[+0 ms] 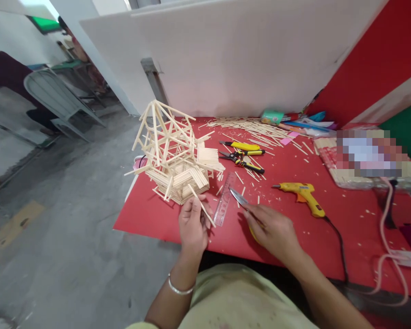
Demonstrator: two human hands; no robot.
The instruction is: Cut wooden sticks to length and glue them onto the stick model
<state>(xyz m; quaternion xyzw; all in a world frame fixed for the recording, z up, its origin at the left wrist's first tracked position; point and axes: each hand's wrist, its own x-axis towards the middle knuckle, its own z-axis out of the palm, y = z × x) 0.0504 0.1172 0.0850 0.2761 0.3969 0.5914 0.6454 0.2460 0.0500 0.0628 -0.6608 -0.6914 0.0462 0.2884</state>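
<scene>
Between the thumb and fingers of my left hand (193, 226) is a thin wooden stick (202, 205), held at a slant near the table's front edge. My right hand (274, 228) is closed around yellow-handled scissors (239, 196); their silver blades point up and left, over the clear ruler (223, 201). Just beyond my left hand stands a model made of wooden sticks (171, 155), with an open peaked frame on top and denser stick panels below. My fingers hide part of the scissors' handles.
Yellow-black cutting pliers (241, 161) and a yellow cutter knife (245, 146) lie right of the model. Loose sticks (250, 128) spread along the back. A yellow glue gun (303, 194) with a cord rests on the red tabletop (294, 246). A wrapped bundle (335, 169) sits far right.
</scene>
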